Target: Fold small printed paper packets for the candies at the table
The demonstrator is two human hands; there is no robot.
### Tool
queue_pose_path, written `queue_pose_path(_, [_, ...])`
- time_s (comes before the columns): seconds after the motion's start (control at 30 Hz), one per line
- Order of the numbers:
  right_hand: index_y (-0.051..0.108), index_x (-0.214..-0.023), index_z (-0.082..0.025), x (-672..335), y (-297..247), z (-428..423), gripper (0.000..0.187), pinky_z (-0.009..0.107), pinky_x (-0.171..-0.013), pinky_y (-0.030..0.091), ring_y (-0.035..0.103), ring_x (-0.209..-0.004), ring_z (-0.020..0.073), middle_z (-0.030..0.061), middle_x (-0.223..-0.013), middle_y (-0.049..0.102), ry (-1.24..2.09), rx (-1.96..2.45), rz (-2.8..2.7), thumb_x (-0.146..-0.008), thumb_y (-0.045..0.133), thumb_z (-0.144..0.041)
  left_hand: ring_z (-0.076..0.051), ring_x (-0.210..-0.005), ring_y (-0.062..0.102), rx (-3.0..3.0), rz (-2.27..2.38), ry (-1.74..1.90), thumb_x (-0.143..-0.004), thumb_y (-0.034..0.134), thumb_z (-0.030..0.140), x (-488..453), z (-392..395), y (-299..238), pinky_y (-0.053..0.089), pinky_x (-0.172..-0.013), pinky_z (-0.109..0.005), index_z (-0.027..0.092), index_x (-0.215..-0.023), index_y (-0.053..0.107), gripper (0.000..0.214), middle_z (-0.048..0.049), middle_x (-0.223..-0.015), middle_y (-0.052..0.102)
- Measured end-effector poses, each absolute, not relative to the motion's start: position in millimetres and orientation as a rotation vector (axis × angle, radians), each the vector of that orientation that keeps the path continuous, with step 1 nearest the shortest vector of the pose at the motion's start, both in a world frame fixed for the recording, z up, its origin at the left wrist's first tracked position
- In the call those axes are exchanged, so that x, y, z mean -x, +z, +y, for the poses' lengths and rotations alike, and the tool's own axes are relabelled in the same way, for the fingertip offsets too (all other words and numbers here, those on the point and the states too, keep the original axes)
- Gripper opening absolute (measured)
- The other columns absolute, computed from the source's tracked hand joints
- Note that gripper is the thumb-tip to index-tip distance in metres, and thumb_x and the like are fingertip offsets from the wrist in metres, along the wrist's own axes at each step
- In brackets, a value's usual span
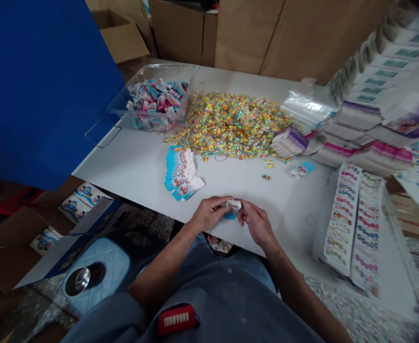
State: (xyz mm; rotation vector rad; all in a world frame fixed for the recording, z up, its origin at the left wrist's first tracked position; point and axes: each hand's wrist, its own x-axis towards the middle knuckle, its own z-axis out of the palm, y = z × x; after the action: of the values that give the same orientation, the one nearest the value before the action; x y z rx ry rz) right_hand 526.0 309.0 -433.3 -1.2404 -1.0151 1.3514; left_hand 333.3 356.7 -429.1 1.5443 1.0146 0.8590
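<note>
Near the table's front edge, a small white and blue box is held between my two hands. My left hand grips its left side with thumb and fingers. My right hand has its fingers closed on the right side. Just beyond lies a fanned stack of flat blue and white cartons. A tiny bright multicoloured packet and a single flat carton lie to the right. Behind them spreads a large heap of small colourful wrapped pieces. What is inside the held box cannot be seen.
A clear plastic bin full of small boxes stands at the back left. To the right are stacked purple and pink cartons and printed sheets on a container. A blue panel rises on the left. Cardboard boxes stand behind the table.
</note>
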Motion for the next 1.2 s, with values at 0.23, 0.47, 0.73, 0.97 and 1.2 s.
queue_pose_path(0.23, [0.081, -0.101, -0.023, -533, -433, 313, 0.032, 0.027, -0.052, 0.041, 0.05, -0.056, 0.0132, -0.0011, -0.065, 0.064, 1.487, 1.173, -0.885, -0.083, 0.077, -0.049, -0.014, -0.065, 0.066, -1.237, 0.923, 0.741, -0.081, 0.078, 0.045, -336, 354, -428, 0.048, -0.054, -0.022, 0.015, -0.127, 0.073, 0.055, -0.0085, -0.092, 0.077])
queue_pose_path(0.47, [0.08, -0.096, -0.023, -532, -434, 312, 0.027, 0.028, -0.051, 0.048, 0.055, -0.054, 0.0127, -0.0004, -0.071, 0.068, 1.274, 1.261, -1.118, -0.084, 0.075, -0.047, -0.014, -0.069, 0.067, -1.192, 0.92, 0.767, -0.078, 0.082, 0.045, -332, 352, -433, 0.054, -0.068, -0.026, 0.015, -0.122, 0.076, 0.053, -0.0068, -0.088, 0.077])
queue_pose_path(0.73, [0.077, -0.087, -0.021, -537, -431, 317, 0.023, 0.026, -0.048, 0.05, 0.057, -0.049, 0.0128, -0.0018, -0.059, 0.067, 1.381, 1.273, -0.941, -0.077, 0.081, -0.04, -0.023, -0.09, 0.076, -1.091, 0.824, 0.617, -0.088, 0.071, 0.053, -330, 357, -426, 0.058, -0.077, -0.031, 0.013, -0.128, 0.071, 0.057, -0.0121, -0.098, 0.079])
queue_pose_path(0.97, [0.081, -0.081, -0.022, -539, -425, 314, 0.019, 0.028, -0.055, 0.052, 0.061, -0.058, 0.0145, 0.0006, -0.07, 0.074, 1.517, 1.264, -0.746, -0.066, 0.085, -0.032, -0.019, -0.078, 0.076, -1.04, 0.808, 0.485, -0.077, 0.084, 0.05, -333, 369, -427, 0.058, -0.067, -0.028, 0.013, -0.113, 0.073, 0.053, -0.0105, -0.092, 0.079])
queue_pose_path(1.2, [0.082, -0.082, -0.023, -539, -427, 314, 0.017, 0.028, -0.058, 0.05, 0.059, -0.06, 0.0133, 0.0008, -0.074, 0.075, 1.568, 1.212, -0.732, -0.066, 0.084, -0.029, -0.022, -0.083, 0.078, -0.95, 0.796, 0.35, -0.072, 0.086, 0.052, -329, 378, -416, 0.059, -0.069, -0.029, 0.013, -0.11, 0.073, 0.056, -0.0114, -0.097, 0.079])
